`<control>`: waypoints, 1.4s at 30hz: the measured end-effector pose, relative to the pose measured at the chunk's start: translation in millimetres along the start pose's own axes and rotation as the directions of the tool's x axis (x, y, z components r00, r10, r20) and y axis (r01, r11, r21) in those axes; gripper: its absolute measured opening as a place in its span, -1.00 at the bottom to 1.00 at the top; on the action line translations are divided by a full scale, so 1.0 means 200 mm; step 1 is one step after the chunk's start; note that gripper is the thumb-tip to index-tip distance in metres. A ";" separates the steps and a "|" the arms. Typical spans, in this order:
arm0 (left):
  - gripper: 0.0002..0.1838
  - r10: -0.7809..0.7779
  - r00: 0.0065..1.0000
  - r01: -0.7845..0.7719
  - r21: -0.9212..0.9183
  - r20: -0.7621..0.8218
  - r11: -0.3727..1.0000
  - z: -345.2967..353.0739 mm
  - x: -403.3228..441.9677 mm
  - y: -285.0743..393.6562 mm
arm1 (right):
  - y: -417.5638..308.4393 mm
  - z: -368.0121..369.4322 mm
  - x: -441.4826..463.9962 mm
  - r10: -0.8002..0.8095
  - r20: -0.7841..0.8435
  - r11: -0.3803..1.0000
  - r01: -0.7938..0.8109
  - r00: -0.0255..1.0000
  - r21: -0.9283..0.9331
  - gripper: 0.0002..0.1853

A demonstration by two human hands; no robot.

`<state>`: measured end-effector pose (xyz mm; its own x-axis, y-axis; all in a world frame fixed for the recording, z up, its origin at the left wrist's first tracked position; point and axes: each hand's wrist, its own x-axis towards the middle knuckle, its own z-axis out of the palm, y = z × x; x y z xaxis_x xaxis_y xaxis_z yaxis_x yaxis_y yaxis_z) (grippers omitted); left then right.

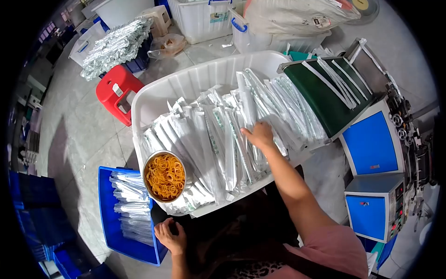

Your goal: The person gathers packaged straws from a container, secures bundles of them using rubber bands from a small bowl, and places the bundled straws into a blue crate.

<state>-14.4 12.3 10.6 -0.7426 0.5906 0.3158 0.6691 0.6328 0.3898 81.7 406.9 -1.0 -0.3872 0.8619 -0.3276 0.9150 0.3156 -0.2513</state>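
Observation:
My right hand (261,137) lies on long, thin white wrapped packets (218,144) with green print, piled in a large white tub (162,88). Its thumb points left, apart from the fingers, which touch the packets beside one raised wrapped packet (246,100). Just below the tub's near edge is my left hand (171,236), thumb and fingers apart with nothing seen between them. A round metal bowl (186,179) full of orange-yellow rubber bands (165,177) stands on the packets at the tub's left corner.
A blue bin (103,214) with bundled packets stands left. Beyond it are a red stool (114,88) and a silvery heap of packets (118,46). A machine with a green conveyor belt (320,97) and blue panels (374,144) flanks the tub on the right.

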 end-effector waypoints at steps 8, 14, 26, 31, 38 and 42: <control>-0.77 -0.028 0.999 0.028 -0.008 -0.014 1.000 -0.01 -0.01 0.00 | -0.25 0.13 -0.31 0.064 0.119 0.986 -0.081 0.991 0.144 0.14; -0.75 -0.013 0.999 0.012 -0.023 -0.036 1.000 0.00 0.00 -0.01 | -0.20 0.18 -0.14 -0.050 0.113 0.928 0.004 0.992 0.372 0.21; -0.78 0.018 0.999 -0.020 -0.046 -0.041 0.999 0.00 -0.03 -0.02 | -0.37 0.25 -0.34 -0.274 -0.048 0.915 0.276 0.961 0.294 0.25; -0.63 -0.230 0.958 0.137 -0.433 -0.170 0.891 0.01 -0.01 -0.05 | -0.39 0.11 -0.33 -0.135 0.188 0.967 0.088 0.973 0.239 0.22; -0.51 -0.323 0.943 0.196 -0.656 -0.077 0.729 0.10 0.27 0.13 | -0.32 0.14 -0.30 -0.133 0.279 0.941 0.033 0.951 0.335 0.22; -0.47 -0.231 0.959 0.105 -0.551 -0.164 0.828 0.07 0.16 0.12 | -0.16 0.13 -0.17 -0.216 0.151 0.776 0.076 0.965 0.627 0.17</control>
<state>-21.8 54.5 17.4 -0.8715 0.3382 0.3551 0.4594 0.3099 0.8324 61.8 357.0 -5.3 -0.5883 0.7034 -0.3989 0.6094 0.0613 -0.7905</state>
